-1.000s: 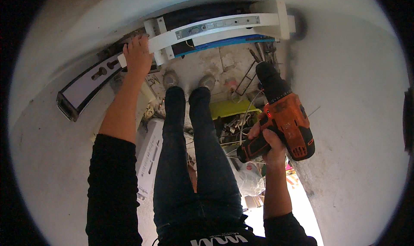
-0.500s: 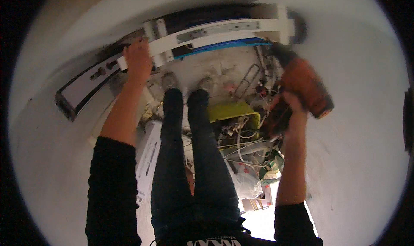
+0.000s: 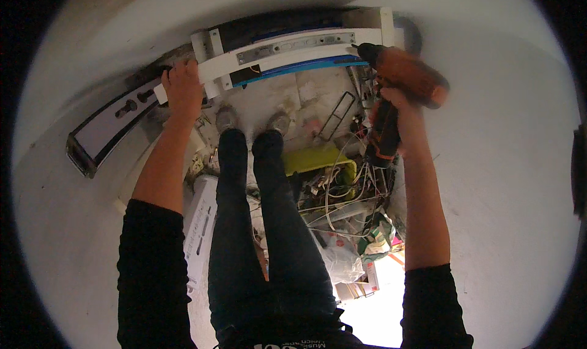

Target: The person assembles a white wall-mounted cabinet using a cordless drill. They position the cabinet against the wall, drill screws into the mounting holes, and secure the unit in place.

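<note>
My right hand (image 3: 400, 107) is wrapped round the grip of an orange and black cordless drill (image 3: 413, 77). The drill points left, its tip close to the right end of a metal strip (image 3: 296, 47) with holes. That strip lies along a long white board (image 3: 244, 65), which runs crosswise in front of me. At the board's left end my left hand (image 3: 183, 92) grips it, fingers over the far edge. Two short upright white pieces (image 3: 210, 62) stand beside that hand, and another white upright (image 3: 386, 28) is at the right end. Whether the drill tip touches the strip I cannot tell.
A long box (image 3: 113, 120) with pictured bolts leans at the left wall. On the floor, right of my legs, lie a yellow-green bin (image 3: 312, 159), tangled cables (image 3: 333, 193) and a clear plastic bag (image 3: 342, 263). A white panel (image 3: 202, 227) stands left of my legs.
The drill has swung up and left, its tip now at the metal strip's right end. The board and my left hand appear slightly farther left in view.
</note>
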The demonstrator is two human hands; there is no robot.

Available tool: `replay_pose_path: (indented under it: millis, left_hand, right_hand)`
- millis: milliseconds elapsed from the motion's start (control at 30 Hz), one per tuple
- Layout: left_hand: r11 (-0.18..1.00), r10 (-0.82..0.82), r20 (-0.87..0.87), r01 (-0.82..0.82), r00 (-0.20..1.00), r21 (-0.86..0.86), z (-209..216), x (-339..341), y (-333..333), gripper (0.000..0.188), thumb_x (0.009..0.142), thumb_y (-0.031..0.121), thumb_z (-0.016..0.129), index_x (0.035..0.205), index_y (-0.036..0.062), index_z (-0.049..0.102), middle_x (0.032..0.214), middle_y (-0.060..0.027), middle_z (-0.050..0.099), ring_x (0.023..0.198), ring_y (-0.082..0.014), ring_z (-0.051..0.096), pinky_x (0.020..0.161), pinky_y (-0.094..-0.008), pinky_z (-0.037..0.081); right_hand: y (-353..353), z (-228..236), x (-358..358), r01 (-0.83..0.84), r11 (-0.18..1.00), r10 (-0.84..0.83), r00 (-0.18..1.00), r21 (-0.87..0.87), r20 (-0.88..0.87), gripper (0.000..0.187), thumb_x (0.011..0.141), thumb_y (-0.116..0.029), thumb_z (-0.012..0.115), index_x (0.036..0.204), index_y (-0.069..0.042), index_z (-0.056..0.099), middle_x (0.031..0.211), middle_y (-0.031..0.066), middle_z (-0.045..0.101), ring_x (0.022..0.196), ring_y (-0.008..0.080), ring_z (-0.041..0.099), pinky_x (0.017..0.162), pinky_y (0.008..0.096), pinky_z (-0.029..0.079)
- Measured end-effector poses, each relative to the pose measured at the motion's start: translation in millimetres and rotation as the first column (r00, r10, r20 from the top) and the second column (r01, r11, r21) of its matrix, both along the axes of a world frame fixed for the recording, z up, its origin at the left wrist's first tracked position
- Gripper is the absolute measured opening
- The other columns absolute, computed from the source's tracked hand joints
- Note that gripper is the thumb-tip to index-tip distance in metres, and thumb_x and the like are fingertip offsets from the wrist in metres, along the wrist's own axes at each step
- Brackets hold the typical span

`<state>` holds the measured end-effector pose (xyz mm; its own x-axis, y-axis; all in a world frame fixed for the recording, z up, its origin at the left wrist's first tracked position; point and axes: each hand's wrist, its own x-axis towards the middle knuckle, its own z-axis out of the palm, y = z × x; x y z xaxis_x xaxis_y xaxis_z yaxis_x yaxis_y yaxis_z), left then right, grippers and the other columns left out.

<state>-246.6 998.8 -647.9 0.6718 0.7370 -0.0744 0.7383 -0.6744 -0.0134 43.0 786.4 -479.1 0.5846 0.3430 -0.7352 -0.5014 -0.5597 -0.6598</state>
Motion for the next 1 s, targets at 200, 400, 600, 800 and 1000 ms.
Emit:
replay_pose_path:
  millis: [200, 400, 600, 800, 1000]
  left_hand:
    - [1.000, -0.005, -0.009, 0.005, 1.000, 0.021, -4.5, -3.7, 0.4, 0.043, 0.069, 0.007, 0.065, 0.106, 0.0106, 0.043, 0.105, -0.0093, 0.046, 0.100, -0.0276, 0.047, 0.096, -0.0477, 0.029]
    - [0.999, -0.007, 0.004, 0.007, 1.000, 0.046, -5.7, -6.4, 2.0, 0.045, 0.068, 0.008, 0.066, 0.107, 0.0105, 0.043, 0.107, -0.0091, 0.046, 0.102, -0.0279, 0.046, 0.097, -0.0472, 0.028]
    - [1.000, -0.006, 0.017, 0.006, 1.000, 0.012, -2.3, -5.2, 0.9, 0.048, 0.068, 0.009, 0.068, 0.108, 0.0101, 0.042, 0.109, -0.0094, 0.046, 0.105, -0.0284, 0.045, 0.097, -0.0479, 0.027]
    - [1.000, -0.018, 0.048, 0.018, 0.999, 0.013, -7.3, -8.9, 1.7, 0.050, 0.067, 0.010, 0.069, 0.109, 0.0088, 0.042, 0.111, -0.0102, 0.045, 0.106, -0.0295, 0.044, 0.097, -0.0489, 0.027]
    - [1.000, -0.009, 0.041, 0.010, 0.999, -0.021, -2.1, -5.6, 2.7, 0.047, 0.069, 0.010, 0.067, 0.109, 0.0086, 0.042, 0.112, -0.0108, 0.046, 0.106, -0.0297, 0.045, 0.097, -0.0495, 0.027]
  right_hand:
    - [7.5, -1.6, 1.6, -0.078, 0.996, 0.081, 0.994, -0.036, 0.071, 0.027, 0.075, -0.020, 0.058, 0.094, -0.003, 0.050, 0.063, 0.0084, 0.056, 0.049, 0.0177, 0.054, 0.047, 0.0295, 0.046]
    - [9.3, -2.7, 4.8, -0.071, 0.997, 0.071, 0.995, -0.005, 0.077, 0.029, 0.074, -0.020, 0.059, 0.095, -0.003, 0.050, 0.063, 0.0089, 0.056, 0.050, 0.0189, 0.056, 0.048, 0.0303, 0.048]
    - [11.4, -4.1, 4.4, -0.052, 0.999, 0.052, 0.997, -0.002, 0.059, 0.027, 0.074, -0.018, 0.060, 0.094, -0.003, 0.050, 0.062, 0.0082, 0.056, 0.050, 0.0188, 0.056, 0.047, 0.0305, 0.047]
    - [15.9, -6.3, 2.7, -0.066, 0.998, 0.067, 0.997, -0.018, 0.050, 0.026, 0.074, -0.017, 0.060, 0.093, -0.003, 0.051, 0.062, 0.0080, 0.055, 0.049, 0.0185, 0.056, 0.046, 0.0302, 0.047]
    - [17.5, -8.3, 3.8, -0.021, 0.999, 0.023, 0.999, -0.045, 0.042, 0.023, 0.073, -0.013, 0.059, 0.093, -0.003, 0.053, 0.062, 0.0073, 0.054, 0.049, 0.0183, 0.055, 0.045, 0.0307, 0.046]
